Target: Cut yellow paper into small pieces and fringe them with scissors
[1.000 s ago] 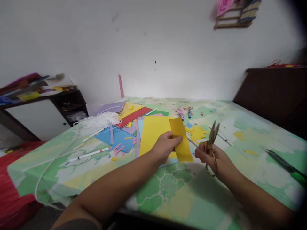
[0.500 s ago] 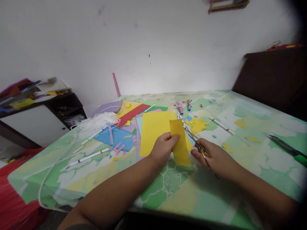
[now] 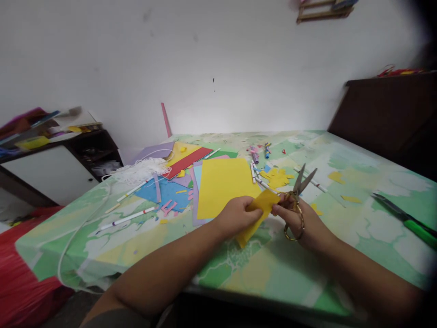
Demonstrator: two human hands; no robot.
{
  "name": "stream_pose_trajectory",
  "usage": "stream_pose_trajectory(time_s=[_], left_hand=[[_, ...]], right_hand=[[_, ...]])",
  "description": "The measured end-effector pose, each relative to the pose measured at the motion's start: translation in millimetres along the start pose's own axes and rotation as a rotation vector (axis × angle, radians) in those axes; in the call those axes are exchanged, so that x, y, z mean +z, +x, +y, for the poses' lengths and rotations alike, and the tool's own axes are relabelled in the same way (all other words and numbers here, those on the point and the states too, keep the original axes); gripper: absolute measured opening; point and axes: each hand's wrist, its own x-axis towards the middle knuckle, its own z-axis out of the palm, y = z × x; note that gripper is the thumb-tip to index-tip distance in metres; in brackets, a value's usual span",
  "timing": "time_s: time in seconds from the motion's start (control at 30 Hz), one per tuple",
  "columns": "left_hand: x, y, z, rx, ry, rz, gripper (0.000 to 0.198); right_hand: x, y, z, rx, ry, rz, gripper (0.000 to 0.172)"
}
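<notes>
My left hand (image 3: 241,215) pinches a narrow yellow strip of paper (image 3: 251,231) between thumb and fingers, above the near part of the table. Gold-handled scissors (image 3: 302,182) hang in my right hand (image 3: 307,223), their blades parted and pointing up and away from me. The right thumb and fingertips are at the strip's upper right end and seem to touch it. Behind my left hand lies a larger yellow sheet (image 3: 221,187) on a stack of coloured sheets. Yellow paper cut-outs (image 3: 278,176) rest beyond the scissors.
Markers (image 3: 129,217) and paper scraps (image 3: 169,207) are scattered over the patterned tablecloth (image 3: 341,264). White string (image 3: 143,171) is heaped at left, beside a red strip (image 3: 189,161). Green-handled scissors (image 3: 406,217) lie at right. A wall (image 3: 239,68) stands behind the table.
The yellow strip has turned from upright to slanting, its top tipped toward my right hand. The scissors have swung from lying across the strip's side to pointing upward, blades apart.
</notes>
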Motion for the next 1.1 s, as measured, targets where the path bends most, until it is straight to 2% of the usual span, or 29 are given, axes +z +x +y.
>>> stream_pose_trajectory(time_s=[0.07,0.13,0.3,0.37,0.43,0.5,0.6,0.67,0.77,0.87,1.1], left_hand=[[-0.2,-1.1,1.5,0.017,0.090,-0.025,0.018],[-0.4,-0.3,1.1,-0.009,0.056,-0.069,0.018],[-0.7,4.2,-4.3,-0.190,-0.377,-0.242,0.025],[-2.6,5.3,-3.5,-0.229,-0.404,-0.258,0.023],[-7.8,6.4,0.4,-0.225,-0.367,-0.199,0.015],[-16.7,8.1,6.2,-0.192,-0.370,-0.108,0.011],[-33.6,10.8,15.2,-0.145,-0.443,-0.007,0.013],[-43.4,11.2,19.6,-0.119,-0.474,0.019,0.016],[-50.5,8.6,22.0,-0.091,-0.456,0.003,0.024],[-49.1,3.9,19.7,-0.101,-0.344,-0.052,0.030],[-39.7,-1.1,18.2,-0.084,-0.027,-0.215,0.029]], right_hand=[[1.1,-0.7,1.4,0.028,-0.016,0.020,0.027],[1.1,-0.1,4.4,0.037,-0.008,0.066,0.027],[-2.7,2.8,10.8,-0.008,0.122,0.166,0.030],[-4.6,1.9,6.2,-0.028,0.120,0.189,0.030],[-6.7,0.0,-1.8,-0.027,0.009,0.155,0.027],[-8.4,-1.9,-9.4,-0.026,-0.220,0.120,0.025],[-8.9,-3.4,-14.2,-0.039,-0.600,0.072,0.027],[-7.6,-3.7,-13.7,-0.040,-0.740,0.007,0.029],[-4.9,-4.7,-12.2,-0.045,-0.798,-0.127,0.032],[-4.0,-6.5,-12.9,-0.057,-0.792,-0.224,0.034],[-6.5,-8.9,-14.9,-0.034,-0.758,-0.303,0.038]])
